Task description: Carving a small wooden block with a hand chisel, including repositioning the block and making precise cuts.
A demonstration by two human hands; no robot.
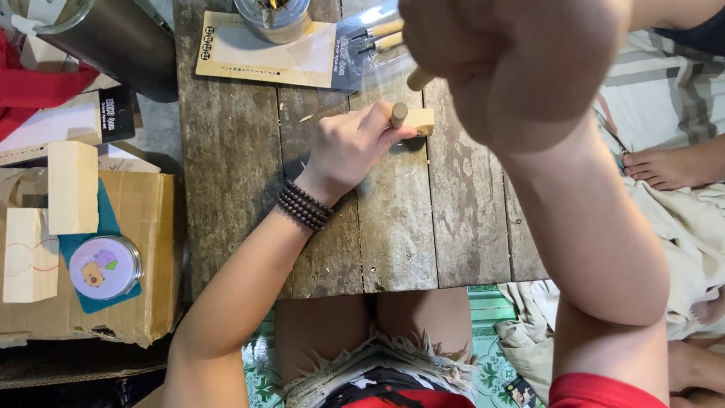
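- We pin a small wooden block (418, 121) flat on the weathered plank bench (393, 227) with our left hand (349, 147); its fingers are clenched around a wooden-handled carving tool (399, 114) set against the block
- Our right hand (513, 60) is raised above the block, close to the camera, fingers clenched in a fist on another wooden handle (418, 78); what sits at its far end we cannot tell
- Beyond the block lie a clear pack of spare tools (370, 38) and a glass jar (273, 15) standing on a pale card (242, 57)
- Left of the block, off the bench, 2 wood blanks (72, 187) and 1 round lidded tin (104, 267) rest on a cardboard box (151, 257)
- We judge the step in hand is carving into the block; the next move calls for a steady left grip and a measured, well-aimed stroke, clear of the thumb
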